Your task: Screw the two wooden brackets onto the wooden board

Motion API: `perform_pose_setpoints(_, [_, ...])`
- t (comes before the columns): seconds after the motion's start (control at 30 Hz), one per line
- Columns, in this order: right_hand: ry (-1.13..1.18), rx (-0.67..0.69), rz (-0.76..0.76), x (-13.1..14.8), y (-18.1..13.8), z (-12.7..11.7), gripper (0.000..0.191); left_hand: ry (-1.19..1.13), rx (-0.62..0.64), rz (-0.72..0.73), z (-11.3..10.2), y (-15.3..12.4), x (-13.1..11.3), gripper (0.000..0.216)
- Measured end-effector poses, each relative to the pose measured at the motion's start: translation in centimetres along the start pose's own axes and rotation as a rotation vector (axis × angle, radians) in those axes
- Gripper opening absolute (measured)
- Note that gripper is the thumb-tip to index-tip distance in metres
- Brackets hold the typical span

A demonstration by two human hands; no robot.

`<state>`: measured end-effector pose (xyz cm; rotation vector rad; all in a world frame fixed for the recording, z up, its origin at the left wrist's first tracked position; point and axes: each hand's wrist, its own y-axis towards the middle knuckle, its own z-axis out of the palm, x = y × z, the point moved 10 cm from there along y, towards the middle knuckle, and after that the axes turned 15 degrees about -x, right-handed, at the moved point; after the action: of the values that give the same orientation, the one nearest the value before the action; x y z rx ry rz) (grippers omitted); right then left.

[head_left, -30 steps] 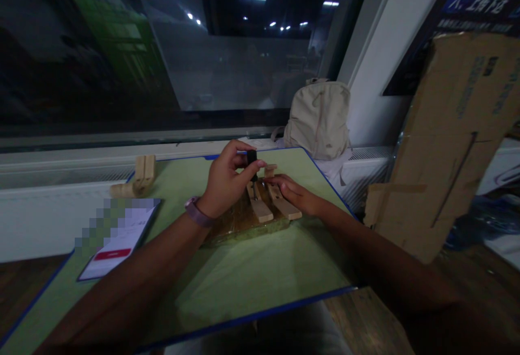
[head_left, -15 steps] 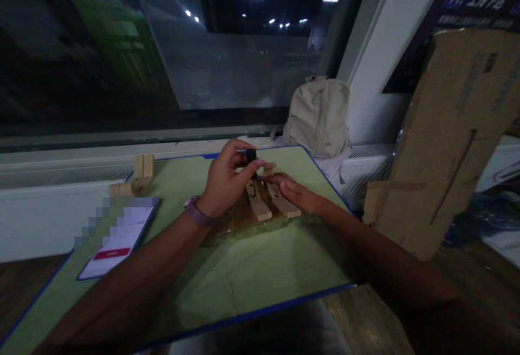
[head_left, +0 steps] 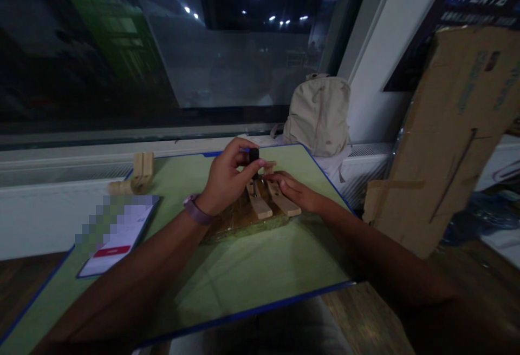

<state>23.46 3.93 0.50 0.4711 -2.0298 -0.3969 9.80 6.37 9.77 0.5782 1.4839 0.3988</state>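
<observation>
My left hand (head_left: 231, 173) is closed around the black handle of a screwdriver (head_left: 254, 156), thumb and fingers pinching it from the sides. Its thin metal shaft points down at the left of two light wooden pieces (head_left: 260, 207). On the right-hand wooden piece (head_left: 289, 206) rests my right hand (head_left: 293, 190), its index finger reaching toward the screwdriver and the other fingers bent against the wood. Dark holes show in this piece. Both pieces lie side by side on a brown, shiny-topped block (head_left: 239, 225). The screwdriver's tip is too small to make out clearly.
The block lies on a green table (head_left: 252, 268) with blue edging. At the left are a paper sheet (head_left: 117, 241) and a wooden assembly (head_left: 142, 173). A beige backpack (head_left: 319, 114) leans by the window; a large cardboard sheet (head_left: 447, 144) stands at the right.
The screwdriver's handle and my left hand have shifted very slightly right. My right hand and the wooden pieces stay nearly where they were.
</observation>
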Motion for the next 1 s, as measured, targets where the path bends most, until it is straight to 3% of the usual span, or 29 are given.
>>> perform_pose_setpoints(0.27, [0.009, -0.008, -0.009, 0.0, 0.0, 0.0, 0.06, -0.073, 0.093, -0.005, 0.8, 0.1, 0.2, 0.025])
perform_pose_setpoints(0.47, [-0.007, 0.005, 0.002, 0.2, -0.1, -0.1, 0.059, 0.032, -0.021, 0.161, -0.5, 0.9, 0.2, 0.023])
perform_pose_setpoints(0.67, [-0.026, 0.014, -0.011, -0.1, -0.1, 0.0, 0.056, -0.029, -0.067, 0.144, -0.9, 0.9, 0.4, 0.034])
perform_pose_setpoints(0.83, [-0.06, 0.031, -0.012, -0.3, 0.0, 0.1, 0.053, -0.063, -0.064, 0.129, -1.0, 1.0, 0.3, 0.022])
perform_pose_setpoints(1.0, [-0.069, 0.022, -0.031, -0.2, 0.2, 0.0, 0.05, -0.07, -0.115, 0.153, -1.7, 1.6, 0.1, 0.029])
